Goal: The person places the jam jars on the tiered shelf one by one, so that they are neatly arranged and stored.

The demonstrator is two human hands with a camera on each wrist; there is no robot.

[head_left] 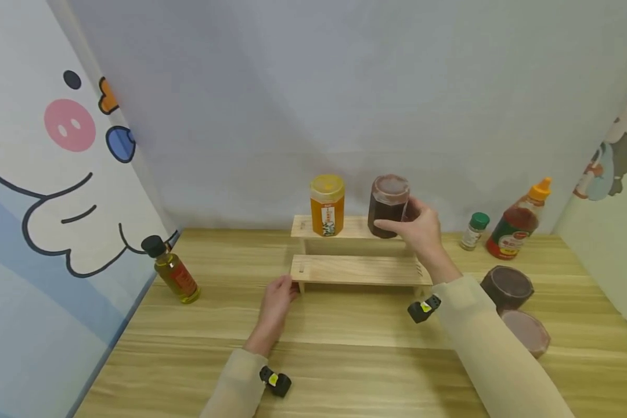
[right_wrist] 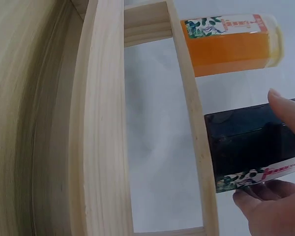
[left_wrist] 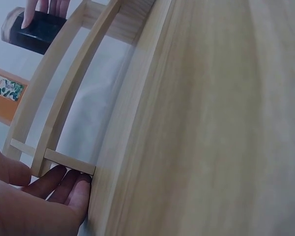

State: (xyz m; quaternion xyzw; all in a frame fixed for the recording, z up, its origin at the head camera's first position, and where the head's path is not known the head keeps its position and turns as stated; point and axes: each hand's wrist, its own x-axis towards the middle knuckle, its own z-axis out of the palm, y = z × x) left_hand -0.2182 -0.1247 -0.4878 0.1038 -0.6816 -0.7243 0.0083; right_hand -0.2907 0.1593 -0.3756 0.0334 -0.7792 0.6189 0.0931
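A two-tier wooden shelf (head_left: 356,269) stands on the table. On its upper tier, toward the right, a dark-filled jar (head_left: 388,206) is gripped by my right hand (head_left: 420,229), thumb on one side and fingers on the other. The right wrist view shows the jar (right_wrist: 255,142) with its base at the upper board and a printed label on one face. My left hand (head_left: 276,305) holds the lower left end of the shelf, fingers curled against the side piece (left_wrist: 69,161). An orange-filled jar (head_left: 327,206) with a yellow lid sits on the upper tier's left part.
An oil bottle (head_left: 172,270) with a black cap stands at the left. To the right are a green-capped shaker (head_left: 474,231), a red sauce bottle (head_left: 517,220) with an orange nozzle, and two dark jars (head_left: 508,287) near my right sleeve. A pale wall (head_left: 214,116) rises behind the shelf.
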